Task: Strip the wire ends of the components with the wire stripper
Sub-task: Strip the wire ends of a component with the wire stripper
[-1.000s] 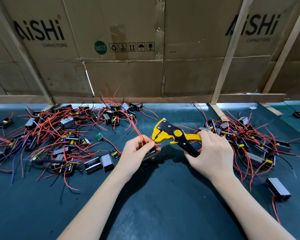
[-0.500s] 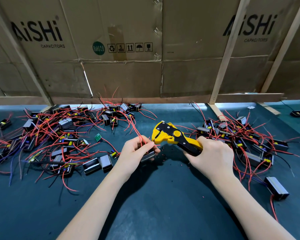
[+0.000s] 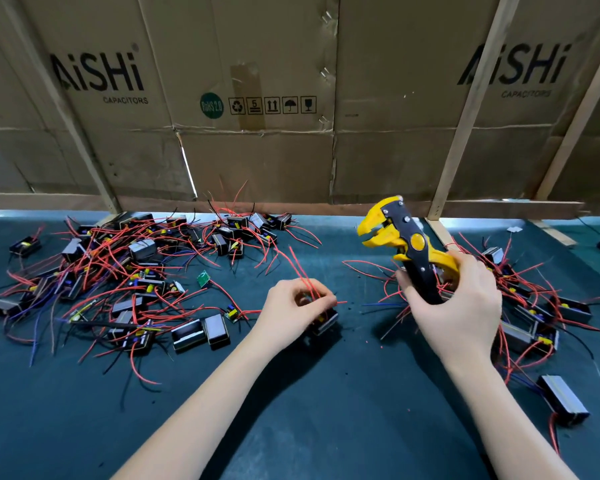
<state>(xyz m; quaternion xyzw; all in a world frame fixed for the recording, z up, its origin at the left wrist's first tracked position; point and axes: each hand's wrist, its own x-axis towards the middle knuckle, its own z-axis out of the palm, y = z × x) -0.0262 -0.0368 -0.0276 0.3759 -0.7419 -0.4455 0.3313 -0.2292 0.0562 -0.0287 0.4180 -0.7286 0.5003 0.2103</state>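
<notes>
Yellow-black plastic wire stripper (image 3: 400,242) now raised in right hand's (image 3: 459,306) clamped fingers; left hand (image 3: 291,311) pinching thin red wires (image 3: 303,278).

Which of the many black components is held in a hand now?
The component under the left hand, whose fingers pinch its red wires. All the others lie loose in piles on the mat.

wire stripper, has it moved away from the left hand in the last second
Yes. The wire stripper has swung up and right, away from the left hand and its red wires, its head now reaching the cardboard wall's base.
</notes>
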